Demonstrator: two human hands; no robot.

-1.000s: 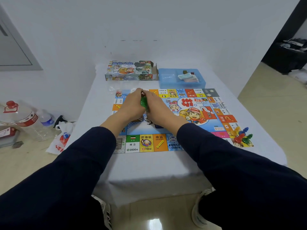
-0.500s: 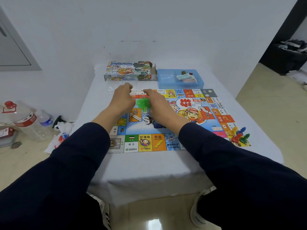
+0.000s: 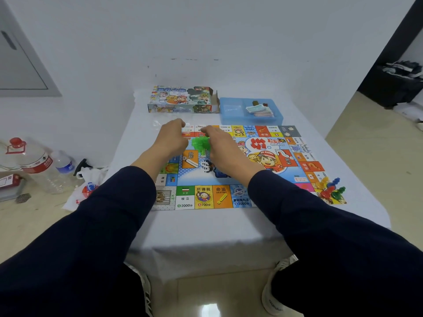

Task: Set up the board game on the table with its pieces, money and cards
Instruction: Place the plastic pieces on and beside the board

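While both hands work it open, the small clear bag of green plastic pieces (image 3: 201,144) hangs over the colourful paper game board (image 3: 229,197) so spills land there. Left hand (image 3: 170,139) and right hand (image 3: 220,145): fingers pinch the bag. Blue plastic tray (image 3: 231,115) with money waits behind on the worktop.

Dark navy sleeves (image 3: 96,225), bare hands (image 3: 170,140), seemingly white sneakers (image 3: 273,291).
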